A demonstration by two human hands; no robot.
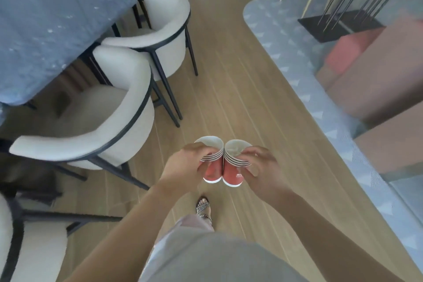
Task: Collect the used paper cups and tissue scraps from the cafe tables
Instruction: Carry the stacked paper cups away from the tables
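Two stacks of red paper cups with white insides are held side by side over the wooden floor, their sides touching. My left hand (186, 163) grips the left cup stack (213, 173), fingers curled round its rims. My right hand (263, 167) grips the right cup stack (233, 175) the same way. Each stack shows several nested rims. Something pale lies inside the right stack's top cup; I cannot tell what it is. No tissue scraps are clearly visible.
A blue-grey table (43, 27) stands at the left with white cushioned chairs (119, 107) around it. A pale blue patterned rug (320, 103) runs along the right, beside pink-brown seating (370, 80). Wooden floor (224, 75) stretches ahead. My sandalled foot (203, 207) is below the cups.
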